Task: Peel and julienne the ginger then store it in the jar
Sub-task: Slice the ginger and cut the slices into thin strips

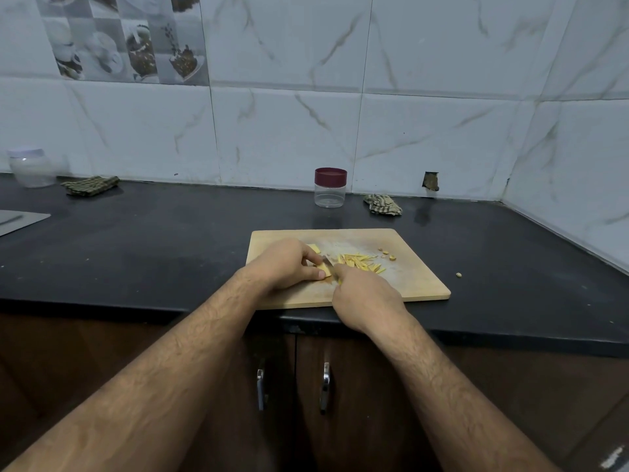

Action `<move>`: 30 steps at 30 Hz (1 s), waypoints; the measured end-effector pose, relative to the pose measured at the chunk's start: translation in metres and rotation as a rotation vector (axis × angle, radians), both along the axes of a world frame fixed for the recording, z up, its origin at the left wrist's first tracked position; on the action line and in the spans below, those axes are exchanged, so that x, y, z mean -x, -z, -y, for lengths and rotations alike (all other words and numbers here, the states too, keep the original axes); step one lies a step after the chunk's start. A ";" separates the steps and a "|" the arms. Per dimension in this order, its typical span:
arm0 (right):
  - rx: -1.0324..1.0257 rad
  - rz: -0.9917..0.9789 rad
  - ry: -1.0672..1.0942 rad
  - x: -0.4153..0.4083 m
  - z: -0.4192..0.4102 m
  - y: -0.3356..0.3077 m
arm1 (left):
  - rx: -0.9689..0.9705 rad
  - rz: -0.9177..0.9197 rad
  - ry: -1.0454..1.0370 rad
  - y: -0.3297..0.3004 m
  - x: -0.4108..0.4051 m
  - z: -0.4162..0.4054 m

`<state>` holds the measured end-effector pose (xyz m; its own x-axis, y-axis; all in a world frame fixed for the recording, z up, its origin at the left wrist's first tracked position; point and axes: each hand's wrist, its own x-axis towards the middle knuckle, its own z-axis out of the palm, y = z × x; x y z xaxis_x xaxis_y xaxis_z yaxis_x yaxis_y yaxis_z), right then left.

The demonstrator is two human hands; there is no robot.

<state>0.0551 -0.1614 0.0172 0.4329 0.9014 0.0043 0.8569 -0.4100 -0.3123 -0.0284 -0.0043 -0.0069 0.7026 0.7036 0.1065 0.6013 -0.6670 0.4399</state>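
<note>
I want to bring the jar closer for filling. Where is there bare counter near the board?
Bare counter runs left of the cutting board, and between board and jar. Right of the board, only a small scrap. The board's near left is crowded: left hand, right hand, ginger strips.

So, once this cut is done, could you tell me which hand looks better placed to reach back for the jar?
Probably the left hand. It only steadies the ginger piece, so it can let go easily, while the right hand grips the knife. The jar stands behind the cutting board, lid on.
</note>
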 end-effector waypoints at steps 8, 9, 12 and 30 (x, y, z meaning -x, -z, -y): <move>0.019 0.023 -0.017 -0.003 -0.003 -0.001 | -0.020 -0.062 0.018 -0.002 -0.003 -0.002; 0.015 0.026 -0.017 -0.003 -0.004 0.000 | -0.017 -0.063 0.017 -0.002 -0.003 -0.002; 0.007 0.039 -0.022 -0.005 -0.005 0.002 | -0.002 -0.058 0.009 -0.002 -0.005 -0.002; -0.015 0.075 -0.020 -0.001 0.027 0.016 | 0.016 -0.015 -0.049 0.005 -0.007 -0.004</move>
<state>0.0558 -0.1886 0.0009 0.4130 0.9094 0.0499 0.8861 -0.3885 -0.2527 -0.0214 -0.0004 -0.0115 0.6683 0.7391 0.0844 0.6401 -0.6292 0.4408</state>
